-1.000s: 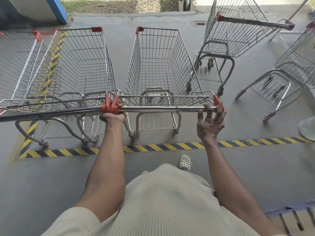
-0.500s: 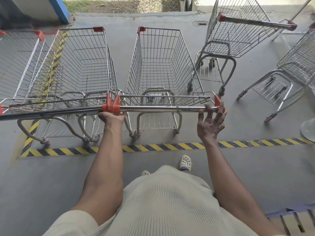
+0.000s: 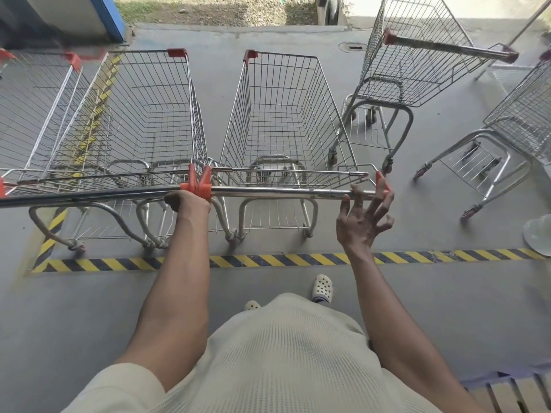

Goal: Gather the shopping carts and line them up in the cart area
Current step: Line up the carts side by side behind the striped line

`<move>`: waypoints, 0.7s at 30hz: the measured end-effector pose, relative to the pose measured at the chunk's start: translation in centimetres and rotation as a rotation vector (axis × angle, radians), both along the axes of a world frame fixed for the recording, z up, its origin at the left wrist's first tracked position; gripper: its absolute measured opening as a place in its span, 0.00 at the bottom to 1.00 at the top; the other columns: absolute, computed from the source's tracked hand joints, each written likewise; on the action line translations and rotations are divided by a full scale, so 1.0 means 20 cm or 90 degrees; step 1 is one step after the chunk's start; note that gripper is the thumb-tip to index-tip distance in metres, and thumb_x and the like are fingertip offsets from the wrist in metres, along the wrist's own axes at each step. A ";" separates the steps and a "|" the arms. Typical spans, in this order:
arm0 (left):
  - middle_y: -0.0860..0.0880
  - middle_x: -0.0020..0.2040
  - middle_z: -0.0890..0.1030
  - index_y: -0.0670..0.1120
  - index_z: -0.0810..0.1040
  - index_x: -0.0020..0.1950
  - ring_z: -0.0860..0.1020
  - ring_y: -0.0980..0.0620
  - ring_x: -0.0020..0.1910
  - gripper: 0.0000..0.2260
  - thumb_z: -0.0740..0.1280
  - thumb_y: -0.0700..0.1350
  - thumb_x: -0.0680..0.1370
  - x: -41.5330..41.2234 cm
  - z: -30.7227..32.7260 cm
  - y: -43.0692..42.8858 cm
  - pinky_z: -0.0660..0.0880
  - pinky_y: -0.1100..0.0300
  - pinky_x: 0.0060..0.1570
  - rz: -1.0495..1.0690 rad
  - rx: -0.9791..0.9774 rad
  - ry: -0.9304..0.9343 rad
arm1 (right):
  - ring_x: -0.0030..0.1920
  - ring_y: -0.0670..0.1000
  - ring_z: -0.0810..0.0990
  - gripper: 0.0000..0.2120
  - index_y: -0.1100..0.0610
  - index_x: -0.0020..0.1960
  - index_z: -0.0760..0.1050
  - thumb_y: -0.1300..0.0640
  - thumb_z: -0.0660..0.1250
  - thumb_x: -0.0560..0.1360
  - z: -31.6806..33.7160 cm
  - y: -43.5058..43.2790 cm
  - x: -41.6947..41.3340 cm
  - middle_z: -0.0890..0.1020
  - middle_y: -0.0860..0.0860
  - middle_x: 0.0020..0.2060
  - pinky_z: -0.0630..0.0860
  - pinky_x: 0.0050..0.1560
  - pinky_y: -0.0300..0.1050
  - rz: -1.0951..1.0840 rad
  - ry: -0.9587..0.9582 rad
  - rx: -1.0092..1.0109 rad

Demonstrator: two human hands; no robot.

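Grip is on your left side only: your left hand (image 3: 187,201) curls round the handle (image 3: 283,192) of the middle cart (image 3: 283,120) at its left end. It sits right under 2 orange caps (image 3: 198,181), where that bar meets the next cart's. Your right hand (image 3: 362,217) is loose, fingers (image 3: 357,198) spread, tips touching the handle's right end just beside a 3rd cap (image 3: 381,181).

The middle cart stands nose away from you, its rear wheels just past the yellow-black stripe (image 3: 298,260) on the concrete floor (image 3: 432,293). The left cart (image 3: 143,114) is parallel and just beside it, the baskets almost touching at the handle end. A 3rd cart (image 3: 35,99) sits further left, cut off by the frame edge.

On your right, 2 carts stand askew. The nearer one (image 3: 417,64) is turned across the row, its handle pointing right and a rear wheel close to the middle cart's right side. The other (image 3: 524,114) is at the frame edge, well apart.

A white domed thing (image 3: 539,236) lies at the stripe's right end. Your white clogs (image 3: 322,289) are behind the stripe. Wooden slats (image 3: 521,391) show low right, a blue-edged panel (image 3: 107,19) top left, and grass (image 3: 208,7) beyond the concrete.
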State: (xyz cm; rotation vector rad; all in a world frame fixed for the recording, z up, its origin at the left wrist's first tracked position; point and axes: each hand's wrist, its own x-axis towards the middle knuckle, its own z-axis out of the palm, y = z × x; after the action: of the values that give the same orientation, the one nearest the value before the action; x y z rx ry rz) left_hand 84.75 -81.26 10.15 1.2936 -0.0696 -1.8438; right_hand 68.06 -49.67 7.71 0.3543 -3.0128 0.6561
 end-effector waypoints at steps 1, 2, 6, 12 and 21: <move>0.46 0.60 0.84 0.43 0.75 0.51 0.82 0.37 0.58 0.26 0.40 0.51 0.87 0.00 -0.03 -0.01 0.81 0.53 0.52 -0.037 -0.053 -0.040 | 0.82 0.58 0.43 0.17 0.39 0.70 0.68 0.39 0.52 0.83 0.00 -0.04 0.02 0.46 0.49 0.82 0.53 0.71 0.68 0.025 0.018 0.009; 0.50 0.65 0.81 0.45 0.75 0.54 0.77 0.40 0.66 0.25 0.40 0.52 0.87 0.01 -0.04 0.00 0.77 0.53 0.62 -0.089 -0.118 -0.138 | 0.81 0.56 0.44 0.17 0.40 0.70 0.69 0.40 0.53 0.83 -0.01 -0.09 0.05 0.48 0.49 0.82 0.53 0.71 0.67 0.054 0.032 0.012; 0.42 0.60 0.74 0.42 0.72 0.55 0.70 0.47 0.58 0.13 0.57 0.51 0.80 0.07 -0.02 0.08 0.70 0.52 0.58 -0.013 -0.339 -0.721 | 0.81 0.54 0.50 0.17 0.41 0.69 0.71 0.39 0.57 0.82 -0.01 -0.36 0.21 0.54 0.49 0.81 0.54 0.70 0.64 0.176 0.067 -0.021; 0.45 0.46 0.77 0.45 0.73 0.46 0.72 0.46 0.50 0.11 0.60 0.53 0.78 0.12 -0.02 0.08 0.61 0.54 0.53 -0.227 -0.764 -0.895 | 0.76 0.53 0.59 0.18 0.43 0.68 0.73 0.38 0.58 0.82 0.04 -0.70 0.42 0.63 0.50 0.77 0.58 0.70 0.62 0.361 0.112 0.003; 0.47 0.43 0.79 0.46 0.76 0.47 0.75 0.45 0.45 0.10 0.60 0.50 0.81 0.22 -0.01 -0.15 0.68 0.49 0.51 -0.362 -0.890 -0.882 | 0.67 0.55 0.70 0.16 0.47 0.64 0.75 0.43 0.65 0.80 0.09 -1.11 0.56 0.72 0.52 0.69 0.65 0.63 0.59 0.485 0.104 -0.054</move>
State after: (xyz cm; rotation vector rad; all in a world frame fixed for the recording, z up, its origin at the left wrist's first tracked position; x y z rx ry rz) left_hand 89.22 -84.17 9.90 1.1466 -2.1317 -0.4435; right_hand 79.28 -71.95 9.51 1.4926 -2.6174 0.7244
